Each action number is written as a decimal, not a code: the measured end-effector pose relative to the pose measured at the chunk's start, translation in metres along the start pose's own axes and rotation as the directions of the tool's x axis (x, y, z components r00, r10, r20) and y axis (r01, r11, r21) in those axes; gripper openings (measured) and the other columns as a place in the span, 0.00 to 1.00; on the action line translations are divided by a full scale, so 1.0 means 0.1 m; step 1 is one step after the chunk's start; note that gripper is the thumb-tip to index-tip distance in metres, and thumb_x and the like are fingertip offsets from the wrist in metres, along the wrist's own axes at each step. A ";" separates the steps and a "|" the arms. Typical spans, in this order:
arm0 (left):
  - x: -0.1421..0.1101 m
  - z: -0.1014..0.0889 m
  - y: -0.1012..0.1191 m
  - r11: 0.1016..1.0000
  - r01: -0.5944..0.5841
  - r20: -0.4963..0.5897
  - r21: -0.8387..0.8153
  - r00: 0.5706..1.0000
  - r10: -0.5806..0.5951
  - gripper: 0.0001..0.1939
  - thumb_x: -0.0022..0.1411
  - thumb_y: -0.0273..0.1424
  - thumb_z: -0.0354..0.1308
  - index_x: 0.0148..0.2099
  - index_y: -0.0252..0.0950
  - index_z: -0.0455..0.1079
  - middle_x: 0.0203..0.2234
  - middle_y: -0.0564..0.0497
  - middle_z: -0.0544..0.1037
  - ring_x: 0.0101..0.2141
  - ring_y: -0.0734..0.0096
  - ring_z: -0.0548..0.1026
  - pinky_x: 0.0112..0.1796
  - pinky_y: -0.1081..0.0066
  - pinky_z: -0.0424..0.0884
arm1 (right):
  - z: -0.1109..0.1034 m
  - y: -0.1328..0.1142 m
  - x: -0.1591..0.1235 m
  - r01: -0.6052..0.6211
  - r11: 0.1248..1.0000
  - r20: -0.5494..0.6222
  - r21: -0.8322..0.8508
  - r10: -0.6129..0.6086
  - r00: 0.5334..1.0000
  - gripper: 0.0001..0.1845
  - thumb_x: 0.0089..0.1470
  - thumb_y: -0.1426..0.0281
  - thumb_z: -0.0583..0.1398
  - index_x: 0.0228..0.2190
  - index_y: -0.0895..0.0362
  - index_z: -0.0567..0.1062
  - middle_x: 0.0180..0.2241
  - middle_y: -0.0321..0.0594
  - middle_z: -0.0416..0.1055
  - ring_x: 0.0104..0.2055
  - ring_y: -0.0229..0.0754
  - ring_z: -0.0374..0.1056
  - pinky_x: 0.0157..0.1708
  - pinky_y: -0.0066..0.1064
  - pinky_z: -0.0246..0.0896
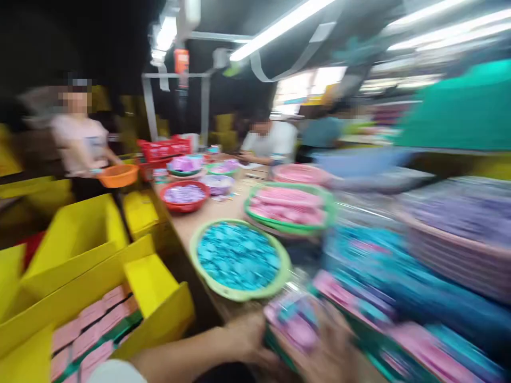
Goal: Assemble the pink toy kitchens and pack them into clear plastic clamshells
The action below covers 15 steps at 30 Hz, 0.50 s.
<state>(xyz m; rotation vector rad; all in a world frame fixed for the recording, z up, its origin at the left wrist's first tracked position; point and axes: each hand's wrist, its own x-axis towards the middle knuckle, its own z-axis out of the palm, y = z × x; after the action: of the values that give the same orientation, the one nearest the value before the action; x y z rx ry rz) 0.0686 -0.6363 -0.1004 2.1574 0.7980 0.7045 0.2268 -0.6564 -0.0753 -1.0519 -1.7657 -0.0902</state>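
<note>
Both my hands are at the bottom centre, smeared by motion. Between them is a clear-topped pack (297, 327) with pink and blue pieces inside and a dark green side. My left hand (249, 340) is closed around its left side, while my right hand (333, 343) grips it from the right. What the pieces are cannot be made out. Just beyond the hands stands a pale green basin (194, 255) full of turquoise pieces. More packs (423, 346) of pink, blue and purple pieces lie in rows to the right of my right hand.
Yellow cartons (159, 287) stand at left, one with pink-topped packs in it. Along the table (186, 226) are a red basin (163, 199) and a green basin (329, 207) of pink pieces. A purple-filled basket (451, 255) is at right. One person (82, 138) holds an orange basin; others sit farther back.
</note>
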 end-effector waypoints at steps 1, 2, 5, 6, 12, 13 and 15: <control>0.00 0.01 0.02 0.999 -0.016 -0.075 -0.030 0.997 0.013 0.47 0.45 0.42 0.69 0.67 0.34 0.62 0.58 0.37 0.72 0.62 0.42 0.65 0.63 0.48 0.60 | -0.01 -0.01 -0.06 -0.101 0.988 -0.034 -0.119 0.097 0.995 0.50 0.53 0.53 0.64 0.69 0.39 0.45 0.65 0.54 0.52 0.63 0.71 0.60 0.44 0.63 0.74; 0.02 0.01 0.00 0.999 0.016 -0.148 -0.042 0.989 -0.022 0.45 0.46 0.41 0.69 0.66 0.34 0.63 0.59 0.36 0.71 0.62 0.42 0.64 0.63 0.45 0.58 | -0.02 0.00 -0.09 -0.176 0.969 -0.030 -0.173 0.174 0.984 0.50 0.53 0.53 0.65 0.69 0.44 0.47 0.64 0.56 0.54 0.61 0.69 0.62 0.46 0.61 0.74; 0.23 0.05 -0.25 0.993 0.120 -0.263 -0.018 0.957 -0.120 0.39 0.49 0.38 0.67 0.62 0.34 0.65 0.58 0.35 0.70 0.61 0.42 0.66 0.62 0.42 0.59 | 0.02 0.14 -0.06 -0.334 0.917 -0.020 -0.219 0.338 0.941 0.53 0.46 0.57 0.71 0.66 0.52 0.54 0.64 0.58 0.53 0.64 0.63 0.59 0.58 0.55 0.66; 0.31 0.08 -0.35 0.993 0.116 -0.260 -0.016 0.959 -0.116 0.38 0.48 0.38 0.67 0.61 0.33 0.66 0.57 0.35 0.72 0.59 0.42 0.68 0.60 0.43 0.62 | 0.03 0.19 -0.03 -0.381 0.895 -0.030 -0.234 0.385 0.923 0.55 0.42 0.57 0.73 0.65 0.53 0.56 0.64 0.58 0.53 0.64 0.63 0.58 0.59 0.55 0.65; 0.47 0.23 -0.55 0.996 0.088 -0.318 -0.028 0.944 -0.093 0.32 0.46 0.43 0.66 0.52 0.35 0.69 0.47 0.40 0.76 0.49 0.43 0.75 0.52 0.44 0.72 | 0.05 0.24 0.02 -0.480 0.846 -0.021 -0.234 0.489 0.872 0.59 0.35 0.54 0.75 0.65 0.50 0.59 0.65 0.54 0.53 0.64 0.63 0.57 0.59 0.55 0.64; 0.47 0.23 -0.55 0.996 0.083 -0.324 -0.023 0.942 -0.086 0.31 0.46 0.44 0.66 0.51 0.36 0.70 0.46 0.40 0.77 0.49 0.43 0.75 0.52 0.45 0.72 | 0.04 0.24 0.02 -0.484 0.844 -0.020 -0.232 0.494 0.869 0.59 0.35 0.54 0.75 0.65 0.50 0.59 0.65 0.54 0.53 0.64 0.63 0.57 0.59 0.55 0.64; 0.47 0.23 -0.54 0.997 0.076 -0.321 -0.007 0.944 -0.074 0.30 0.46 0.43 0.66 0.51 0.36 0.70 0.45 0.41 0.77 0.49 0.44 0.75 0.52 0.46 0.72 | 0.03 0.25 0.01 -0.487 0.842 -0.022 -0.231 0.496 0.868 0.59 0.35 0.55 0.75 0.65 0.51 0.60 0.65 0.54 0.53 0.64 0.63 0.57 0.59 0.55 0.63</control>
<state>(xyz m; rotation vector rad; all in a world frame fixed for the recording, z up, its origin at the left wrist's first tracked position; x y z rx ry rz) 0.0980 -0.5829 -0.1443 2.0312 1.0456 1.0314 0.2414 -0.6384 -0.0859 -1.6608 -1.4878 0.0493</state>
